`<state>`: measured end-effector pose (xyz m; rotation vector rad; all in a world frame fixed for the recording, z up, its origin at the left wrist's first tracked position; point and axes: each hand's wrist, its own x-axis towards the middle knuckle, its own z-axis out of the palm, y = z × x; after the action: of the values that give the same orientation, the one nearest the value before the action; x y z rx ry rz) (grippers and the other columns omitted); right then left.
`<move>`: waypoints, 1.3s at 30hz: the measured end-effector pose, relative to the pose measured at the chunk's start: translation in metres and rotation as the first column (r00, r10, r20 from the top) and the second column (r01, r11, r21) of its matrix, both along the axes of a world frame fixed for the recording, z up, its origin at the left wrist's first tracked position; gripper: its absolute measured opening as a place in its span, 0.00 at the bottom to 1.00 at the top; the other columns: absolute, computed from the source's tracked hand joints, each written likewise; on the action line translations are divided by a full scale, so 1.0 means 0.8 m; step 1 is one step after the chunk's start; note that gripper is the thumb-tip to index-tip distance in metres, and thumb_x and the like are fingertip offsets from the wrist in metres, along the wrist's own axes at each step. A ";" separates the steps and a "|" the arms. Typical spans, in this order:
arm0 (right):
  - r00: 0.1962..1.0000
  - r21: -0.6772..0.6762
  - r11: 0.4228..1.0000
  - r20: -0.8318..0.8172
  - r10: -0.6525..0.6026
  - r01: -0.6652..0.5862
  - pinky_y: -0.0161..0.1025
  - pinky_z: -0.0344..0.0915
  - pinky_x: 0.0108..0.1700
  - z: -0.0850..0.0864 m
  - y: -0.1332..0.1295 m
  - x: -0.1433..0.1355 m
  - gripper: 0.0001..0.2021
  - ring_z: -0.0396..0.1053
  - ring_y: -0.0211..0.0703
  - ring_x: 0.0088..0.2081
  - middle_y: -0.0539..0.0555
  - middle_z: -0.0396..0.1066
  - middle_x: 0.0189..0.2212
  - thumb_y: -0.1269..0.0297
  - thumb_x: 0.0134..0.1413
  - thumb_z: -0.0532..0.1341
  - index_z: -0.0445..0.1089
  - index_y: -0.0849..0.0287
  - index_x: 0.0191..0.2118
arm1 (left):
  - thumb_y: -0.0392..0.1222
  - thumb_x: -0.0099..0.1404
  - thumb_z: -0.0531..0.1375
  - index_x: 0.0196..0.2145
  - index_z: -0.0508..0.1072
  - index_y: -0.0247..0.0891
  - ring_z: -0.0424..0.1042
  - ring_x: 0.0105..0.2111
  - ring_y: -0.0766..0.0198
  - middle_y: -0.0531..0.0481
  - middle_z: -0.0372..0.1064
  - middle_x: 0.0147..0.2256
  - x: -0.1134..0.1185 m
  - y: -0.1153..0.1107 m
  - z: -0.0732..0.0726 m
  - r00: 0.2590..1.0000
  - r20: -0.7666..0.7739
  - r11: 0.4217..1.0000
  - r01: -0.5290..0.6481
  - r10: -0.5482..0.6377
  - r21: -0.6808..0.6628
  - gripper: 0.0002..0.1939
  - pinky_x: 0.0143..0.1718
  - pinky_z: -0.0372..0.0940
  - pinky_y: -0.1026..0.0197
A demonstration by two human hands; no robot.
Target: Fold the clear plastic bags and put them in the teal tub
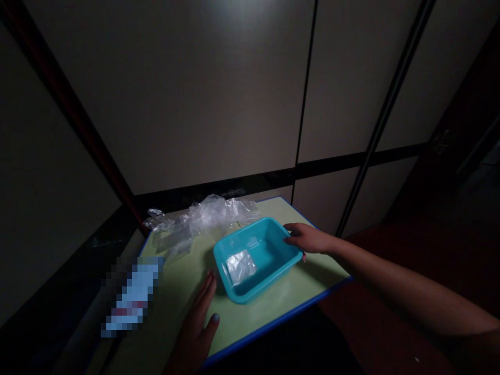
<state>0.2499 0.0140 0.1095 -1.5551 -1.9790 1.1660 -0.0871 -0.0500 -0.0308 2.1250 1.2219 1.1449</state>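
Observation:
A turquoise plastic basin [273, 250] stands on a pale green table [242, 325] with a blue edge. Inside it, toward the left end, lies a crinkled clear plastic packet [241, 266]. My right hand [308, 238] grips the basin's right end, fingers over the rim and partly hidden below it. Just left of the basin, my left hand [201, 317] is held with its thumb apart from the fingers and nothing in it. Behind the basin spreads a heap of clear plastic bags [211, 214].
At the table's left edge lies a light blue item [138, 289], blurred by pixelation. Pale cabinet doors [219, 104] with dark trim rise directly behind the table. A dark red floor [383, 302] shows at the right.

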 end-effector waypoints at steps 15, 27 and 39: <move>0.827 0.208 0.851 0.213 -0.520 0.482 0.31 0.61 0.19 0.035 0.091 0.168 0.04 0.64 0.35 0.16 0.51 0.64 0.16 0.73 0.54 0.54 0.65 0.67 0.33 | 0.47 0.63 0.54 0.57 0.65 0.43 0.59 0.58 0.52 0.44 0.61 0.57 0.018 0.006 0.013 0.941 -0.327 0.993 -0.054 0.086 0.105 0.24 0.56 0.57 0.44; 0.778 0.176 0.817 0.249 -0.576 0.548 0.31 0.62 0.22 0.015 0.189 0.171 0.07 0.63 0.33 0.16 0.51 0.63 0.15 0.70 0.56 0.56 0.67 0.69 0.30 | 0.51 0.62 0.56 0.56 0.66 0.44 0.63 0.56 0.52 0.44 0.63 0.55 0.021 0.008 0.000 0.843 -0.521 0.971 -0.003 0.131 0.239 0.25 0.55 0.59 0.46; 0.800 0.152 0.862 0.323 -0.506 0.483 0.31 0.58 0.23 -0.007 0.262 0.141 0.13 0.58 0.31 0.16 0.49 0.61 0.13 0.64 0.59 0.54 0.69 0.69 0.30 | 0.50 0.61 0.57 0.57 0.64 0.45 0.65 0.54 0.53 0.44 0.63 0.55 0.016 0.008 -0.003 0.826 -0.547 0.955 0.037 0.138 0.296 0.26 0.52 0.63 0.49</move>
<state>0.3629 0.2234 0.1041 -2.1951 -1.6081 0.6344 -0.0740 -0.0438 -0.0330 2.8101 1.4251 0.7648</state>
